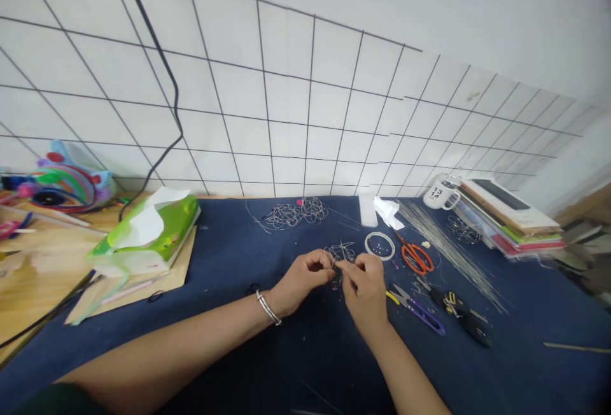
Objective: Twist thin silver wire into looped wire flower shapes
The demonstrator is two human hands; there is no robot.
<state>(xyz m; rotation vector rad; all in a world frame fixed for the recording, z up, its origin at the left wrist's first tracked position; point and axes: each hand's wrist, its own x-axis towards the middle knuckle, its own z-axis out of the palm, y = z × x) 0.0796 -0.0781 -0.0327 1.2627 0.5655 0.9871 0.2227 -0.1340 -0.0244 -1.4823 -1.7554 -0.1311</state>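
Note:
Thin wire bent into a loopy shape (342, 251) stands up between my two hands, over the dark blue cloth (229, 249). My left hand (310, 277) pinches its left side with thumb and forefinger. From the right, my right hand (365, 288) pinches the same wire, its fingertips almost meeting the left ones. The exact spot being gripped is partly hidden by the fingers. Just beyond the right hand lies a round white dish (379, 246) with small beads in it. Purple thread snips (420, 313) rest to the right of that hand.
Orange-handled scissors (417, 258), black pliers (461, 313) and a bundle of straight wires (449, 249) lie on the right. Coiled wire pieces (291, 214) sit near the wall. A mug (440, 193) and stacked books (510, 214) stand at back right; a green tissue pack (147, 230) is left.

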